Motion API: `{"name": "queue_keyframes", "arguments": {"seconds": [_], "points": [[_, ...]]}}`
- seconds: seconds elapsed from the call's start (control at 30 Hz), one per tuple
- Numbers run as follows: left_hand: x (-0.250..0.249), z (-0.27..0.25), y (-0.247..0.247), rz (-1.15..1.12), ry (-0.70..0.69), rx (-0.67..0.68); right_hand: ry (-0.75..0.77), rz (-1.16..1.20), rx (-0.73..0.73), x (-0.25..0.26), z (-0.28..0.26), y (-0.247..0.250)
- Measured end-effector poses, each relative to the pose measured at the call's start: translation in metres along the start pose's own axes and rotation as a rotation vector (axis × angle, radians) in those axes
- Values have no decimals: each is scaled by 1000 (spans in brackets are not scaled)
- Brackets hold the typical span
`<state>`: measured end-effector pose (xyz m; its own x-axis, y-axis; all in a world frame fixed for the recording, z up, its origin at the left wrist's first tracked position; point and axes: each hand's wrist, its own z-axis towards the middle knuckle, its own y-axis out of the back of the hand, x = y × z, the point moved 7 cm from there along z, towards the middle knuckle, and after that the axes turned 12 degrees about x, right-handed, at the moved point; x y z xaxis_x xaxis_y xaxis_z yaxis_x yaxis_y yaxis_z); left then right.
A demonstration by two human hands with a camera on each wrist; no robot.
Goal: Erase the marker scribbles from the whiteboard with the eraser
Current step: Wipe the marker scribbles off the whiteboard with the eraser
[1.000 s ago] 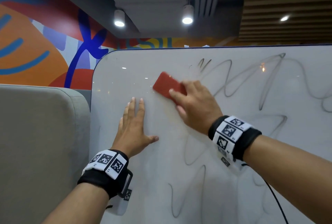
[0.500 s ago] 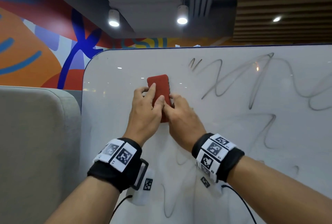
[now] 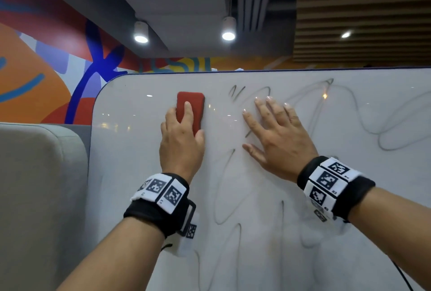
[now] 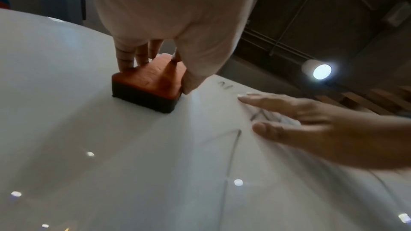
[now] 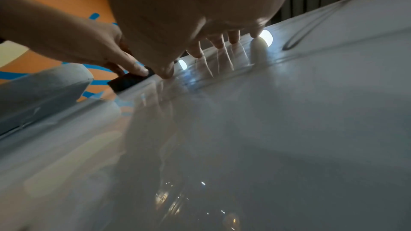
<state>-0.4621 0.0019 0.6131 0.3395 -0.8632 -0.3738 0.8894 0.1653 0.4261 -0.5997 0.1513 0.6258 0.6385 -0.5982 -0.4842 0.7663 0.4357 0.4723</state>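
A red eraser (image 3: 190, 110) with a dark felt base (image 4: 142, 100) stands upright against the whiteboard (image 3: 130, 174) near its upper left. My left hand (image 3: 182, 136) grips it, fingers on one side and over its back, thumb on the other. My right hand (image 3: 275, 136) lies flat on the board to the eraser's right, fingers spread straight, holding nothing. Grey marker scribbles (image 3: 373, 127) loop across the board's right and lower parts; short strokes (image 3: 235, 92) sit just above my right fingertips (image 3: 268, 99). In the right wrist view the eraser (image 5: 126, 81) shows as a dark block.
A grey padded panel (image 3: 39, 185) stands against the board's left edge. A painted orange, red and blue wall (image 3: 46, 64) rises behind. Ceiling spotlights (image 3: 228, 35) reflect on the glossy board. A black cable (image 3: 403, 276) hangs from my right wrist.
The eraser passed from my right hand to my left. My right hand let go, moved right and now lies flat on the board. The eraser shifted slightly up the board.
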Motion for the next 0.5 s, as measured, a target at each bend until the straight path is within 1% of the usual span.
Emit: {"name": "queue_keyframes", "arguments": {"seconds": [0.07, 0.1, 0.13, 0.17, 0.27, 0.3, 0.33, 0.37, 0.43, 0.47, 0.5], "points": [[3, 14, 7, -79, 90, -51, -10, 2, 18, 2, -1, -3], [1, 18, 8, -91, 111, -69, -16, 7, 25, 4, -1, -3], [-4, 20, 7, -77, 92, -82, -20, 12, 32, 5, 0, -3], [-14, 19, 5, -44, 16, -88, -22, 16, 38, 6, 0, -4], [-49, 8, -11, 131, -375, -32, -10, 12, 50, 8, -1, -3], [-51, 7, -13, 162, -445, -23, 0, 7, 52, 7, -2, -3], [-50, 11, -11, 160, -450, -33, 12, 5, 53, 6, -2, -2], [-45, 17, -6, 128, -396, -56, 23, 4, 51, 4, -3, -1], [-35, 27, 3, 29, -212, -104, 35, 2, 47, 0, -4, 2], [-35, 29, 5, 8, -171, -120, 33, 5, 38, -3, -5, 3], [-42, 29, 4, 23, -200, -123, 29, 11, 21, -5, -6, 5]]}}
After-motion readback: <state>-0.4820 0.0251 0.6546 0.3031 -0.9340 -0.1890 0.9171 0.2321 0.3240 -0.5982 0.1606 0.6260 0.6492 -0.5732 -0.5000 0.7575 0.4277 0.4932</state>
